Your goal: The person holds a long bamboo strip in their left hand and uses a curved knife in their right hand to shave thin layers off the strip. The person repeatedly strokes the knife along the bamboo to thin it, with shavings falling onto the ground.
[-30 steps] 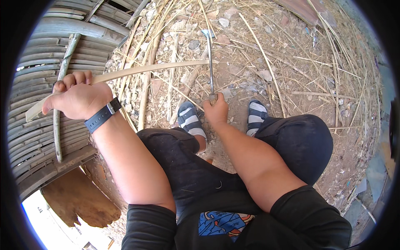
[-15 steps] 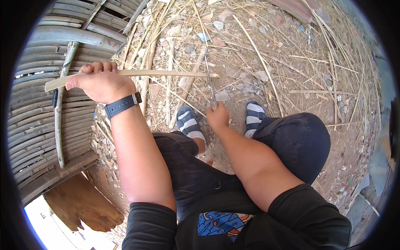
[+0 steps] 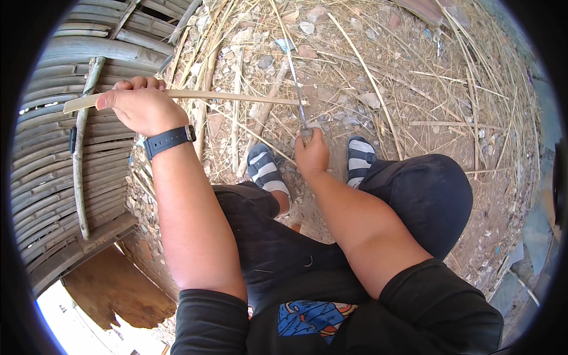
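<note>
Grey-brown bamboo slats form the wall (image 3: 47, 154) at far left; a thin upright pole (image 3: 80, 171) runs across them, its upper part passing behind the pale strip. The left hand (image 3: 148, 109) is closed around the pale strip (image 3: 236, 96) close to its left end, thumb toward that end, fingers curled over the top edge. Dark watch (image 3: 168, 142) on that wrist. Compared with one second ago: the left hand sits farther right and slightly higher, and the strip, then sloping down to the left, now lies almost level, with only a slight droop to the right.

Strip position: spans from in front of the wall to the knife, above the left sandal (image 3: 266, 168) in the view. Its right end meets the blade of the knife (image 3: 302, 113) and reaches just past it; one second ago it ended about at the blade. Which lies on top: cannot tell.

The right hand (image 3: 313, 155) is wrapped around the knife's handle, blade pointing away from the body; position nearly unchanged. Right sandal (image 3: 360, 160) planted just beside it, as before. Farther right, dry straw (image 3: 438, 97) litters the ground.
</note>
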Motion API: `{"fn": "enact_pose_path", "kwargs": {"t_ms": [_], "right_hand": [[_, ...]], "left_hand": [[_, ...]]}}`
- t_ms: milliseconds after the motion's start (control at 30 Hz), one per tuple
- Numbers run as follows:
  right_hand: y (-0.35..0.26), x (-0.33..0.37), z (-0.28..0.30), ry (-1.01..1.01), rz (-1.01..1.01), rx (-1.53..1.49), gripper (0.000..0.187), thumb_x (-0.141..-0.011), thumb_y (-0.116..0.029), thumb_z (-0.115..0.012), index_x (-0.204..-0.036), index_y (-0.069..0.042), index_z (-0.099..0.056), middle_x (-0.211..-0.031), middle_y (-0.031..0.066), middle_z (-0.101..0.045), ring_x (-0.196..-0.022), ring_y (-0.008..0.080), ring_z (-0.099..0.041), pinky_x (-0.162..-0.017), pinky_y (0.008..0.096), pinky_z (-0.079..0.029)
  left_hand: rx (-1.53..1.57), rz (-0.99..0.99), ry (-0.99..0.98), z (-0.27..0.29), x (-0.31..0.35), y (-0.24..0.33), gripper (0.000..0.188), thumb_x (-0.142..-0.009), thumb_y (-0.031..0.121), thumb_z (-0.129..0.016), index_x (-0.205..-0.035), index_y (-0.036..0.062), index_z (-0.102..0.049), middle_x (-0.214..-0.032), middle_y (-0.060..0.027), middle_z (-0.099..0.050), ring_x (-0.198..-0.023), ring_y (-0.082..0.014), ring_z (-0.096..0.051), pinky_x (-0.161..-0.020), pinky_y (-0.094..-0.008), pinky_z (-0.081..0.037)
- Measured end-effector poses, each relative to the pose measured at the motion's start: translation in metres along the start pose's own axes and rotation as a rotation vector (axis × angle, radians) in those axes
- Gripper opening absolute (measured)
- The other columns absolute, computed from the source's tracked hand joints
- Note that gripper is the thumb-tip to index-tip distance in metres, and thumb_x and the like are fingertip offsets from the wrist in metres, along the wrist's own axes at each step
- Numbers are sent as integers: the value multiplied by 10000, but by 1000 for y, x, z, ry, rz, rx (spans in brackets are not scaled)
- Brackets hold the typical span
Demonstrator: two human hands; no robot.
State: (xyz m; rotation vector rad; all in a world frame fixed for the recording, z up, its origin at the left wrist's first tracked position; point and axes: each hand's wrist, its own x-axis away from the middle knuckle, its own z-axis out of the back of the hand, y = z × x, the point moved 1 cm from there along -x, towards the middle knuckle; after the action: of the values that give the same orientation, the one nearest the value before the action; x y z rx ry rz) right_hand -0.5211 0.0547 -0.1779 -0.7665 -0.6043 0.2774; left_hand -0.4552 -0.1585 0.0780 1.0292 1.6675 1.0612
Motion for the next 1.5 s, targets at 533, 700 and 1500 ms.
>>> {"fn": "enact_pose_path", "kwargs": {"t_ms": [533,700,1500], "right_hand": [[53,-5,-20,-107,-209,144,455,-842,-224,-728,-1195,41,-617,-1107,315,-714,-1070,466,-698,-947,515,-547],[39,-10,-16,-13,-225,33,469,-854,-236,-715,-1222,38,-621,-1071,316,-718,-1028,480,-699,-939,530,-544],[50,-16,-26,-392,-104,313,487,-833,-187,-730,-1245,44,-614,-1188,278,-704,-1138,428,-685,-958,465,-557]], "left_hand": [[21,10,-7,5,-3,-4,656,-1032,755,-261,-838,131,-327,-650,22,-319,-558,-133,-281,-526,-291,-292],[-33,11,-37,6,-2,-6,659,-1067,690,-126,-828,114,-339,-655,-10,-326,-572,-170,-314,-548,-334,-351],[8,-258,-142,4,4,5,709,-938,829,-416,-861,130,-331,-647,30,-333,-547,-91,-290,-478,-251,-245]]}}
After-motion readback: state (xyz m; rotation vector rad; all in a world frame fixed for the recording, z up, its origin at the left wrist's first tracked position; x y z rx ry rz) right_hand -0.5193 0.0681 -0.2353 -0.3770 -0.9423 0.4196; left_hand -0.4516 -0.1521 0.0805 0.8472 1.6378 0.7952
